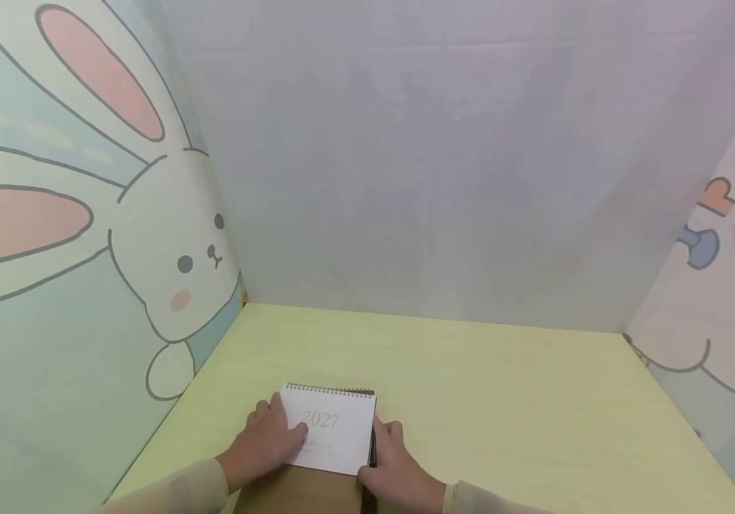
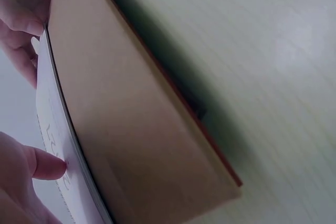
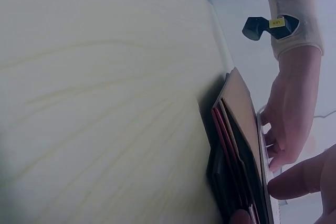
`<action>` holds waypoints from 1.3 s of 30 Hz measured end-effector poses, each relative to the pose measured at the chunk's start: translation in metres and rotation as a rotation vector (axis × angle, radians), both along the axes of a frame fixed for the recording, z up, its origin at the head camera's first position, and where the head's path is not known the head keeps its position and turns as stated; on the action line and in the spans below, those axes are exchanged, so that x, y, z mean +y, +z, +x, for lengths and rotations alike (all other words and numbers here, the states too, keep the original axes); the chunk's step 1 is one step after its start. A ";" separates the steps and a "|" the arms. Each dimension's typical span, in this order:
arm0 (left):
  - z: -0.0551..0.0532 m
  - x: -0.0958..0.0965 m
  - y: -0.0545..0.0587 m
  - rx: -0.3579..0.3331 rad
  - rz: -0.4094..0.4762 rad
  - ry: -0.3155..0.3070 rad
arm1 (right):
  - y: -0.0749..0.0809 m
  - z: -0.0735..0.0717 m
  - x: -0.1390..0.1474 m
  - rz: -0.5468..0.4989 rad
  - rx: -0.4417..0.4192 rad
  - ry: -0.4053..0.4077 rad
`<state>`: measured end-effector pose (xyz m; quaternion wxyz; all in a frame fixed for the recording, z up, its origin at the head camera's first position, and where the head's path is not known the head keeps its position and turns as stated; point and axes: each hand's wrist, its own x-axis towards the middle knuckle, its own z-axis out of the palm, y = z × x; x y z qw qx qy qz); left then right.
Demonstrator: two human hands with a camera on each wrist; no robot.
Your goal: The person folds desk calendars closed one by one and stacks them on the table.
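Observation:
A white spiral-bound calendar (image 1: 335,442) marked 2027 lies on top of a stack, its wire binding on the far side. Beneath it, a larger brown-covered flat item (image 1: 306,489) sticks out towards me. My left hand (image 1: 265,442) holds the calendar's left side, thumb on the cover and fingers around the edge. At the lower right corner, my right hand (image 1: 399,464) grips calendar and stack, its thumb on top. The right wrist view shows dark and red layers (image 3: 226,135) under the brown item, with a right fingertip low against them.
The pale yellow table (image 1: 502,414) extends behind and to the right of the stack. A plain grey cloth (image 1: 432,178) hangs at the back. Printed cartoon panels stand on the left (image 1: 168,243) and right (image 1: 727,285). A dark device (image 3: 270,25) sits on the left wrist.

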<state>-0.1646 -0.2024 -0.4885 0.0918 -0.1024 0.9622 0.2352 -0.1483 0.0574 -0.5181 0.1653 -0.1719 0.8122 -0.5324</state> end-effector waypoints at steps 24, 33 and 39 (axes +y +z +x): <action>-0.018 0.026 -0.003 0.045 0.048 -0.052 | -0.008 -0.014 0.017 0.064 0.075 -0.136; -0.030 0.060 0.003 0.093 0.148 -0.100 | -0.005 -0.027 0.043 0.125 0.040 -0.240; -0.027 0.069 0.006 0.089 0.153 -0.115 | -0.001 -0.029 0.051 0.140 0.052 -0.270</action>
